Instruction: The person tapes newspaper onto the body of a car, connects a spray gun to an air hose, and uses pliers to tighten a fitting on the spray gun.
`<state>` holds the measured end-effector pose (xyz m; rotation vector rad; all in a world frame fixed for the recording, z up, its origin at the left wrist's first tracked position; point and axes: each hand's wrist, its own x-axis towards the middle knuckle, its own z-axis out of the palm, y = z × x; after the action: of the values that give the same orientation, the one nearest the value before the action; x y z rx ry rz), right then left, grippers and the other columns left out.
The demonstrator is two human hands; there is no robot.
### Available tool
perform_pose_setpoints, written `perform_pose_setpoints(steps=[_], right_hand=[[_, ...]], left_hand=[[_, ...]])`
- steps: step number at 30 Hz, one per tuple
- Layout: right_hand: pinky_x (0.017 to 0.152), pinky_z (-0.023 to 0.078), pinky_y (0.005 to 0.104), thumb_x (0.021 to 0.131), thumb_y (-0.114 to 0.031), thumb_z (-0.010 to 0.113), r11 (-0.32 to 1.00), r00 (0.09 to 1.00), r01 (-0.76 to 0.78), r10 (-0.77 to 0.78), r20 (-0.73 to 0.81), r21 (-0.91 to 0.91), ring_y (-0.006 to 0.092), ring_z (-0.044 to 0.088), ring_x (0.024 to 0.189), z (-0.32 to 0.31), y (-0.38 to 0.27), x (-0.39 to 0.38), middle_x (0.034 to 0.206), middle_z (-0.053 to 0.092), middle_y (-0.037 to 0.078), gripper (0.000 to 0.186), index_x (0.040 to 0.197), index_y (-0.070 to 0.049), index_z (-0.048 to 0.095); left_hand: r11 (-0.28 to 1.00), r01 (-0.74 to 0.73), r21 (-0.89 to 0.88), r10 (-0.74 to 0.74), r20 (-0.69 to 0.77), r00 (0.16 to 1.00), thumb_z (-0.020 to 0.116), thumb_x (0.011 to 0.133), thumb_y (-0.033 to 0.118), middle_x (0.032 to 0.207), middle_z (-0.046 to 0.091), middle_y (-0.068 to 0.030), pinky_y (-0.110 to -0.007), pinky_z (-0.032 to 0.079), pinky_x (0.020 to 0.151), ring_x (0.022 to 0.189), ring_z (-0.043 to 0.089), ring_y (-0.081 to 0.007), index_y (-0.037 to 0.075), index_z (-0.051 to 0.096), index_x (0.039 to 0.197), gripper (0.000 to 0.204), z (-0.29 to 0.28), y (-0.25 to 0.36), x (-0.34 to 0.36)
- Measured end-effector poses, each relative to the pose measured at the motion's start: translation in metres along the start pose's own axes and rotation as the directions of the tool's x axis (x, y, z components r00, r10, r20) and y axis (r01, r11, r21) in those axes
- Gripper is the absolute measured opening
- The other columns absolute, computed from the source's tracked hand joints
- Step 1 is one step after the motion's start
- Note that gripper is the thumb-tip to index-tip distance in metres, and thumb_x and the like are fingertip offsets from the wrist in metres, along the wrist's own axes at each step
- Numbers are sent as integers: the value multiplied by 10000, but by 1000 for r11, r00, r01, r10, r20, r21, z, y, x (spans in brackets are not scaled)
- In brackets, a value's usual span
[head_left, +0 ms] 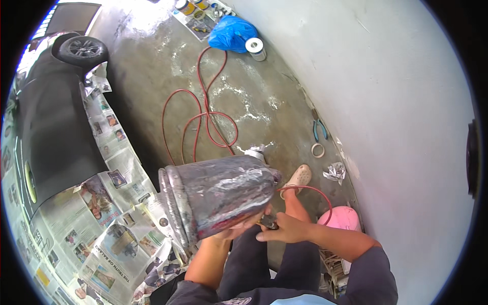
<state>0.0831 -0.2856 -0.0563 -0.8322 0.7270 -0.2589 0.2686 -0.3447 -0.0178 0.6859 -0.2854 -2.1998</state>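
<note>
A large paint-stained cup (229, 190), dark grey with white and red smears, is tilted on its side in front of me, its ridged rim toward the left. It looks like the paint cup of a spray gun. My left hand (244, 227) is closed around its underside, the fingers partly hidden behind it. Close by, my right hand (287, 229) is closed on a small dark metal fitting (268, 221) beside the cup's narrow end. The cup covers most of what lies beyond it; a pale metal piece (255, 152) shows past its upper edge.
Left stands a dark car body panel (61, 137) masked with newspaper (112, 244). A red hose (207, 101) loops over the floor. Along the wall are a blue bag (233, 33), a can (255, 49), pliers (319, 130), a tape roll (317, 150), crumpled foil (334, 173) and a pink object (342, 218).
</note>
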Motion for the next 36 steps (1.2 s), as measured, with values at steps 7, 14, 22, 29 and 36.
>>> perform_pose_setpoints(steps=[7,14,22,29,36], right_hand=[[683,495,376,929,-271,682,932,933,41,-165,-320,-360,203,644,700,-14,1,10,784,691,157,295,1015,12,674],[671,501,385,913,-297,690,915,926,-116,-40,-374,-387,252,670,682,-20,4,19,757,685,197,320,982,16,691],[658,519,449,888,-331,676,897,952,-161,31,-306,-411,384,694,746,-18,22,18,758,676,229,322,871,-9,679],[641,531,517,858,-235,672,770,803,-86,-322,-502,-632,438,664,734,-50,49,52,760,675,216,200,823,-39,650],[662,549,513,822,-256,699,677,790,-131,-370,-489,-724,411,686,749,-84,57,66,775,691,198,219,818,-44,643]], left_hand=[[989,-146,27,148,-260,954,709,752,203,897,464,-32,-421,410,975,761,479,-150,30,478,1332,648,14,-14,8],[976,-209,61,217,-212,953,607,713,121,853,449,-26,-477,397,1034,774,472,-170,4,511,1202,512,0,-8,14],[995,-15,97,40,-264,964,570,741,69,866,492,-40,-507,369,1093,841,556,-207,-13,486,1267,539,-4,-8,-2],[988,-142,58,152,-497,854,578,912,15,951,609,-107,-459,476,967,929,601,-242,-23,588,990,88,-22,-19,29],[943,-330,49,295,-586,755,583,918,35,943,600,-92,-499,467,980,915,583,-234,-14,589,1024,117,-51,-50,56]])
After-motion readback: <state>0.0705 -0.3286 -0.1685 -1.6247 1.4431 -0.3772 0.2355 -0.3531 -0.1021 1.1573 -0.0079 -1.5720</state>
